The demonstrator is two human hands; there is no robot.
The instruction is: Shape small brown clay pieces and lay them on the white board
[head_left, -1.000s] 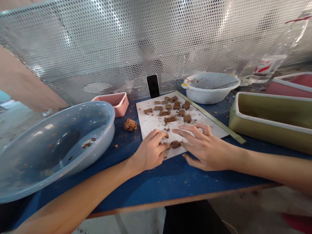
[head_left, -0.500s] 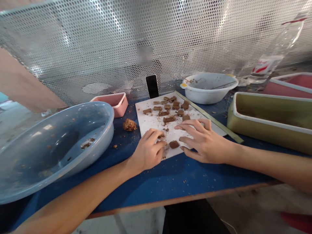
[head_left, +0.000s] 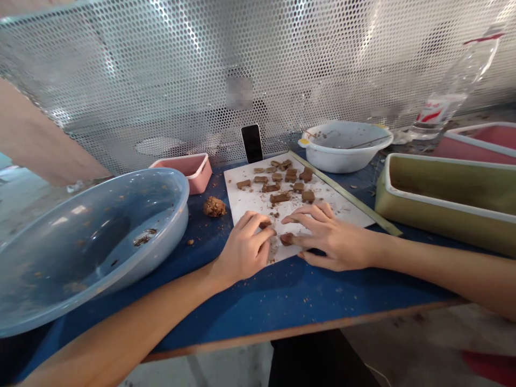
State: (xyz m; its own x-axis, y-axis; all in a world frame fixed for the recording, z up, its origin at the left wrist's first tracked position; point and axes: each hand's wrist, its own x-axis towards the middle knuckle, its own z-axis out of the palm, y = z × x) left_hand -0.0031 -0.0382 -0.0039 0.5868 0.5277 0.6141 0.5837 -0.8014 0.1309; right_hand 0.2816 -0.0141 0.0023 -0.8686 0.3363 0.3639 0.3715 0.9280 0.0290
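Observation:
My left hand (head_left: 246,245) rests on the front of the white sheet (head_left: 236,201), fingers curled and closed over a small piece of brown clay (head_left: 265,224), mostly hidden beneath them. Opposite it, my right hand (head_left: 328,239) has its fingers spread and bent over the sheet. One of its fingertips touches a rounded lump of brown clay (head_left: 286,238), which lies between the two hands. Farther back on the sheet are several shaped clay pieces, among them a long clay piece (head_left: 280,198) and a blocky clay piece (head_left: 308,196), with crumbs around them.
A large blue basin (head_left: 161,263) stands left, near a rough clay ball (head_left: 214,206) and a pink box (head_left: 201,178). A phone (head_left: 252,143) leans on the perforated metal. At right are a flat strip (head_left: 346,194), a white basin (head_left: 342,160), a green planter (head_left: 439,217) and a bottle (head_left: 439,113).
My right hand has shifted left and slightly down, its fingertips reaching the rounded clay lump. A blocky clay piece behind it shows more fully. My left hand has barely moved.

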